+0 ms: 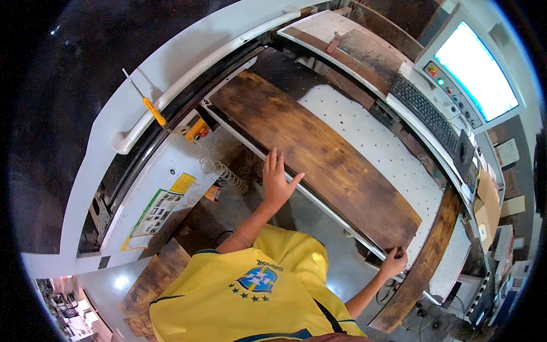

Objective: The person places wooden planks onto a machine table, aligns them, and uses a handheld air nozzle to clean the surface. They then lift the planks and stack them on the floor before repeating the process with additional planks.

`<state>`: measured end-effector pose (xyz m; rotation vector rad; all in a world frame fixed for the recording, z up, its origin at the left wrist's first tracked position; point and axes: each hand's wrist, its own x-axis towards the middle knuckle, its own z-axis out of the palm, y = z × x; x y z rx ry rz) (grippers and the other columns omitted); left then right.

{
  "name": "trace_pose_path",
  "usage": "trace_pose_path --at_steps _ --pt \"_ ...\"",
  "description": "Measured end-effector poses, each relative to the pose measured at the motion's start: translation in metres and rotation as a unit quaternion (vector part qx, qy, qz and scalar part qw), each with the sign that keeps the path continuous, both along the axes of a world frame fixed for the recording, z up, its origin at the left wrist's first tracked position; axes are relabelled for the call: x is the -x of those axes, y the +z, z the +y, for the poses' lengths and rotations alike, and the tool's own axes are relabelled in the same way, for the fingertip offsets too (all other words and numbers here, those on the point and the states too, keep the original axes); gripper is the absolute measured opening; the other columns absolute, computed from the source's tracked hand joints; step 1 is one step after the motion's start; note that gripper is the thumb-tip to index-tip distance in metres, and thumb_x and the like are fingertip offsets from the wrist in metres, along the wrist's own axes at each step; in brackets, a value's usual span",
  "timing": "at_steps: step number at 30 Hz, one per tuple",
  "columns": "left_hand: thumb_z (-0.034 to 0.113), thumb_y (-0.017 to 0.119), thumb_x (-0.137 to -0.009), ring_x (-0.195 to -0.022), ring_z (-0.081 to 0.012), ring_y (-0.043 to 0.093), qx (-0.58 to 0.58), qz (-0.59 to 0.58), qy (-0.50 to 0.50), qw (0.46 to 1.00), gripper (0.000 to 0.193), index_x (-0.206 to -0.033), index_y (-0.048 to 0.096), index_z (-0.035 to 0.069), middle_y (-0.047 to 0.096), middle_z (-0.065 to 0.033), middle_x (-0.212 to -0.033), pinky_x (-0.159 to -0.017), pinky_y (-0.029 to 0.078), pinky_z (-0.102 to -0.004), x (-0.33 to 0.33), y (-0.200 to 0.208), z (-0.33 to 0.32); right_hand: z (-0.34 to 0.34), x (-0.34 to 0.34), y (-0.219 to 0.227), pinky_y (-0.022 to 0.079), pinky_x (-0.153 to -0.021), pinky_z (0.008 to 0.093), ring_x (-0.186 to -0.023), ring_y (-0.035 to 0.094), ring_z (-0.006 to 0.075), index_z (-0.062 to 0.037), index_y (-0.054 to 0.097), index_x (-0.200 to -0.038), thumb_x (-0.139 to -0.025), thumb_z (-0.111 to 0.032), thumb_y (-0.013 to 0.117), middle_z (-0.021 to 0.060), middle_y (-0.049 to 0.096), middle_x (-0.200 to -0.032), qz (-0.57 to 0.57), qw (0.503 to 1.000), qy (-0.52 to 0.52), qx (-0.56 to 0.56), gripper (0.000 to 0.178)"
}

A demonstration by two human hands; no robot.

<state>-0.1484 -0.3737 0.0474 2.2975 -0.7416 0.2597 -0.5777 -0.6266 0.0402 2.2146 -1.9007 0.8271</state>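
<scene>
A long brown wood board with dark mottled staining lies flat across a white machine table dotted with small holes. Against the board's near edge rests my left hand, its fingers spread. At the board's right end, my right hand has its fingers bent together over the near corner, pinching the edge. Just right of that hand, a narrower wood strip slants across the table and sticks out past its near edge.
A yellow-handled screwdriver leans by the white machine housing. Near it is a yellow box with a red button, with a coiled cable below. At right stand a black keyboard and a lit screen. Wood panels stand low left.
</scene>
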Motion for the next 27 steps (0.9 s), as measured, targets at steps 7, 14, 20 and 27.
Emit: trace_pose_path --at_steps 7,14,20,27 --pt "0.054 0.074 -0.093 -0.152 -0.0433 0.03 -0.025 0.016 0.021 0.999 0.085 -0.149 0.048 -0.005 0.034 -0.0258 -0.163 -0.122 0.025 -0.0606 -0.064 -0.005 0.018 0.045 0.003 -0.002 0.057 -0.083 0.0432 -0.098 0.069 0.0271 0.0017 0.069 -0.122 -0.097 -0.034 0.075 0.0138 0.071 -0.109 -0.141 0.97 -0.051 -0.193 0.044" --pt "0.05 0.068 -0.099 -0.153 -0.0381 0.03 -0.042 0.034 0.077 0.996 0.074 -0.15 0.05 0.0 0.042 -0.0177 -0.16 -0.127 0.017 -0.0596 -0.106 -0.014 0.018 0.074 -0.061 0.049 0.048 -0.076 0.0325 -0.082 0.056 0.0158 0.0056 0.064 -0.109 -0.096 -0.035 0.078 0.0048 0.062 -0.089 -0.32 0.862 -0.037 -0.392 0.045" --pt "0.04 0.067 -0.101 -0.149 -0.0391 0.037 -0.036 -0.016 0.081 0.996 0.062 -0.149 0.053 0.003 0.05 -0.0149 -0.156 -0.124 0.023 -0.0593 -0.165 0.014 0.0 0.071 -0.131 0.087 0.052 -0.086 0.0332 -0.097 0.066 0.0187 0.0085 0.065 -0.122 -0.098 -0.032 0.076 0.0132 0.072 -0.108 -0.449 0.814 0.096 -0.355 0.048" --pt "0.036 0.062 -0.105 -0.148 -0.0383 0.04 0.004 0.082 0.151 0.985 0.055 -0.144 0.057 -0.002 0.052 -0.0189 -0.153 -0.121 0.034 -0.0564 -0.267 -0.007 -0.04 0.034 -0.236 0.083 0.052 -0.089 0.0349 -0.096 0.065 0.0189 0.0097 0.068 -0.114 -0.098 -0.026 0.077 0.011 0.073 -0.104 -0.417 0.847 0.135 -0.301 0.04"
